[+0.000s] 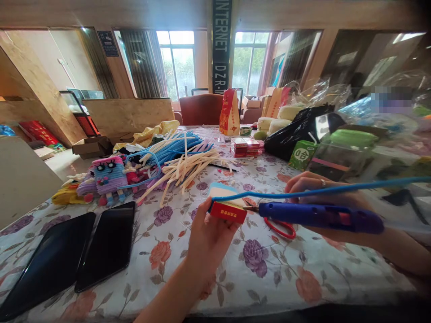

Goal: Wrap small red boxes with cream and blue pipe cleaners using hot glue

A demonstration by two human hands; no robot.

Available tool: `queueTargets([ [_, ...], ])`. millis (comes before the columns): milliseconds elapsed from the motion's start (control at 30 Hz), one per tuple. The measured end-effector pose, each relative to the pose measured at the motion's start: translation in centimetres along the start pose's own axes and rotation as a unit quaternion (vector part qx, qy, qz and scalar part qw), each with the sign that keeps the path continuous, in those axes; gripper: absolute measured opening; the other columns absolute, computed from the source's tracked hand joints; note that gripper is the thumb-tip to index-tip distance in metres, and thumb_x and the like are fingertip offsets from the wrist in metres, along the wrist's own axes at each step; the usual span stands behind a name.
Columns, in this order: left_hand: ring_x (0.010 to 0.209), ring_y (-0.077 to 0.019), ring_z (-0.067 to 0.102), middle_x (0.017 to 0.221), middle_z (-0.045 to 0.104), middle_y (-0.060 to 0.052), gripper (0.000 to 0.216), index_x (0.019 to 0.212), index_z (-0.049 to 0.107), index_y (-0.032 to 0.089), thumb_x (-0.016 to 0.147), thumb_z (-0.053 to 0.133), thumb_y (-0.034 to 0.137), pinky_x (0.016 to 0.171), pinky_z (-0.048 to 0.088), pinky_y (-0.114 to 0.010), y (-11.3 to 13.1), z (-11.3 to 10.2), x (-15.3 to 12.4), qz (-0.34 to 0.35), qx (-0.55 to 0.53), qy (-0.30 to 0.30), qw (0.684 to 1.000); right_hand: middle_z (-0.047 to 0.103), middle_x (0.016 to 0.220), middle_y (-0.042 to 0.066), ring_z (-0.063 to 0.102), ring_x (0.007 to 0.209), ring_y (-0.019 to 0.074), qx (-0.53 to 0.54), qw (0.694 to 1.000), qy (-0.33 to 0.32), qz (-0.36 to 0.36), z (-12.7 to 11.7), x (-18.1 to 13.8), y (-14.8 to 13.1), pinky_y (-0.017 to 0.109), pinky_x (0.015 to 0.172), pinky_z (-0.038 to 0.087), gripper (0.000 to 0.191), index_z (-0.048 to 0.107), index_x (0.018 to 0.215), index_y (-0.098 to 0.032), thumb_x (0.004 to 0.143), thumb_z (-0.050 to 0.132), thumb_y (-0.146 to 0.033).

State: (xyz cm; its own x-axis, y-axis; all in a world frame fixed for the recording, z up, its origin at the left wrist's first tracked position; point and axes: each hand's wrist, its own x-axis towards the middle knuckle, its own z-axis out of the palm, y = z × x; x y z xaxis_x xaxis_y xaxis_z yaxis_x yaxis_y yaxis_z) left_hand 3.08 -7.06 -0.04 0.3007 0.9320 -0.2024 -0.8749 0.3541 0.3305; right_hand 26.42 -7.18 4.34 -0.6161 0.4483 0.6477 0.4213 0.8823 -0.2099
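Observation:
My left hand (213, 233) grips a small red box (228, 211) with yellow print, fingers wrapped round its near side. Along the box's upper edge lies the end of a blue fuzzy stem (313, 190), its end under my left thumb; the rest stretches to the right edge of view. A blue glue gun (313, 216) is in my right hand (308, 183), its metal tip close to the right end of the box. Whether tip and box touch, I cannot tell. Red-handled scissors (283, 231) lie below the glue gun, partly hidden.
Two black tablet-like panels (109, 244) lie at left on the flowered tablecloth (148, 282). Behind them sit crocheted dolls (109, 177) and a pile of cream stems (191, 168) and blue stems (178, 146). Stacked red boxes (244, 147), a black bag (296, 130) and a green carton (303, 154) stand farther back.

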Motion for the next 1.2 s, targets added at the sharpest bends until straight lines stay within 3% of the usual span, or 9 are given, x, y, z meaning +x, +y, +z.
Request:
queueTargets([
  [233,0.081,-0.0186,0.064,0.083,0.067,-0.005,0.017,0.087,0.061,0.015,0.075,0.063,0.027,0.076,0.05,-0.032,0.0,0.1,0.1,0.005,0.002,-0.003,1.0,0.055,0.082,0.002,0.056,0.081,0.0197,0.015,1.0,0.0,-0.002,0.0,-0.2,0.1,0.034,0.066,0.049,0.019,0.056,0.079,-0.023,0.067,0.068,-0.013],
  [700,0.08,-0.0189,0.063,0.085,0.067,-0.007,0.018,0.088,0.061,0.014,0.078,0.059,0.029,0.076,0.05,-0.032,0.1,0.2,0.1,0.012,-0.005,0.011,1.0,0.057,0.087,0.003,0.059,0.083,0.0221,-0.004,1.0,-0.006,-0.013,-0.2,-0.2,0.5,0.035,0.066,0.051,0.022,0.055,0.083,-0.026,0.068,0.067,-0.015],
  [833,0.078,-0.018,0.063,0.084,0.066,-0.007,0.02,0.088,0.061,0.014,0.077,0.06,0.031,0.077,0.05,-0.031,0.0,0.1,0.1,0.02,0.009,0.018,1.0,0.057,0.086,0.004,0.058,0.085,0.0232,-0.005,0.999,0.026,-0.035,-0.2,0.0,0.3,0.038,0.068,0.052,0.035,0.055,0.098,-0.028,0.068,0.067,-0.015],
  [1033,0.08,-0.0174,0.063,0.083,0.066,-0.007,0.018,0.086,0.06,0.014,0.078,0.06,0.03,0.078,0.049,-0.03,0.0,-0.3,0.1,-0.005,0.016,0.0,1.0,0.059,0.078,0.002,0.059,0.083,0.0228,-0.024,0.999,0.046,0.002,0.0,0.5,-0.5,0.037,0.066,0.051,0.016,0.056,0.083,-0.028,0.073,0.064,-0.018],
  [1200,0.077,-0.0171,0.064,0.083,0.066,-0.009,0.019,0.086,0.06,0.011,0.079,0.059,0.029,0.076,0.049,-0.028,-0.1,-0.5,0.1,-0.036,0.052,-0.019,0.998,0.059,0.082,0.002,0.058,0.082,0.0212,0.004,0.999,0.048,0.012,0.6,0.4,-0.7,0.037,0.068,0.051,0.02,0.057,0.084,-0.027,0.072,0.065,-0.015],
])
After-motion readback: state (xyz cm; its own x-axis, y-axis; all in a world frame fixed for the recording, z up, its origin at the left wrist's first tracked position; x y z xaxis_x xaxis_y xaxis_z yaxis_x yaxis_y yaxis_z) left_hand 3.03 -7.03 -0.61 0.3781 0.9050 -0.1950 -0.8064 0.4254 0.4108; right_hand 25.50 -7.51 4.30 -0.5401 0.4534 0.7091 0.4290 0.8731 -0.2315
